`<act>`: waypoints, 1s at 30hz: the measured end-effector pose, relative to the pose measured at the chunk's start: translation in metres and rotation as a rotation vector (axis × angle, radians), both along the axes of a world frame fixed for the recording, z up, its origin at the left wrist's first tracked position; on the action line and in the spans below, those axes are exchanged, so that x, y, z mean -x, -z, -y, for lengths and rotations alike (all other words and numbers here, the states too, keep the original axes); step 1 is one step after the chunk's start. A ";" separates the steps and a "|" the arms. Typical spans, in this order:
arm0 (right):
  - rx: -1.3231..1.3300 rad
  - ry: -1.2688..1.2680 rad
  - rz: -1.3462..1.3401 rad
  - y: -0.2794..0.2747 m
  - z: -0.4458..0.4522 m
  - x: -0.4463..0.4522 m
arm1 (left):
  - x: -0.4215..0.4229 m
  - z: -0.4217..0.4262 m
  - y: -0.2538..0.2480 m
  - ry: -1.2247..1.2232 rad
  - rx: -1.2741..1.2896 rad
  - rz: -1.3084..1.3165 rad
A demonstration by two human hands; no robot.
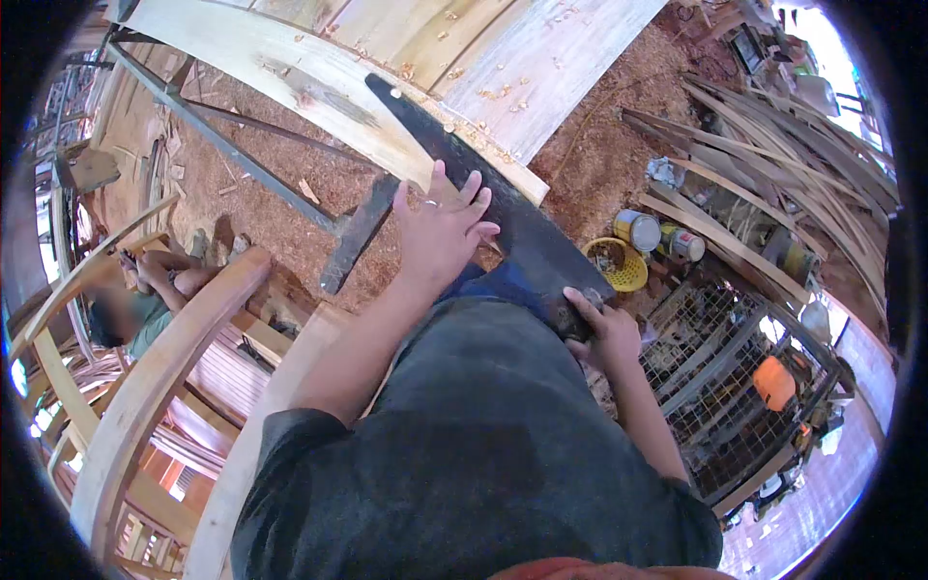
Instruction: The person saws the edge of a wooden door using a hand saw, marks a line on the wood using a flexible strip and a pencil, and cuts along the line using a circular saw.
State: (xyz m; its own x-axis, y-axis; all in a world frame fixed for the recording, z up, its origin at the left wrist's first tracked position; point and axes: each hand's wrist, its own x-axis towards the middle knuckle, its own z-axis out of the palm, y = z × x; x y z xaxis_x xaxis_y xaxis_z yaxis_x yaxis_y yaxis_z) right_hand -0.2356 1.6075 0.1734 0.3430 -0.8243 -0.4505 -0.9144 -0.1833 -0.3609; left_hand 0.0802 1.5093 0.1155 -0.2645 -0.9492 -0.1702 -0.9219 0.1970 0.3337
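Apparently, right hand (614, 333) grips the saw (512, 222) at its wide end; left hand (440, 227), fingers spread by its edge, risks a nick if the steel slips.

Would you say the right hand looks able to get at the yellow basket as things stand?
Probably not directly: the right hand is taken up with the wide end of the dark saw, and the yellow basket seems to sit lower, on the ground, though its top looks uncovered.

No readable text, labels too small
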 end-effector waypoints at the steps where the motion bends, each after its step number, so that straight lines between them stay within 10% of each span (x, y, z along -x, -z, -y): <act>1: -0.073 0.019 0.000 0.001 0.004 -0.006 | -0.006 0.003 0.006 -0.006 0.029 0.035; 12: -0.158 0.041 0.055 0.012 0.020 -0.001 | -0.010 0.012 0.015 0.032 0.020 0.242; 18: -0.179 0.001 -0.020 0.004 0.073 -0.035 | -0.038 0.019 0.058 -0.126 -0.205 -0.236; 24: -0.163 -0.053 -0.027 0.013 0.060 -0.035 | -0.039 0.042 -0.006 -0.052 -0.112 0.222; 30: -0.019 -0.001 0.055 -0.001 0.000 0.018 | -0.017 -0.029 0.005 -0.055 -0.014 -0.002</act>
State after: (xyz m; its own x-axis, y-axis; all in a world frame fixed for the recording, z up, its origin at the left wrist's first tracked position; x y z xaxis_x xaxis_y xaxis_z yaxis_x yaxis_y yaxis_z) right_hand -0.2540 1.6072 0.1739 0.3682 -0.8155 -0.4465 -0.8929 -0.1764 -0.4142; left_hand 0.0973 1.5378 0.1104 -0.2125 -0.9598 -0.1832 -0.9304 0.1414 0.3383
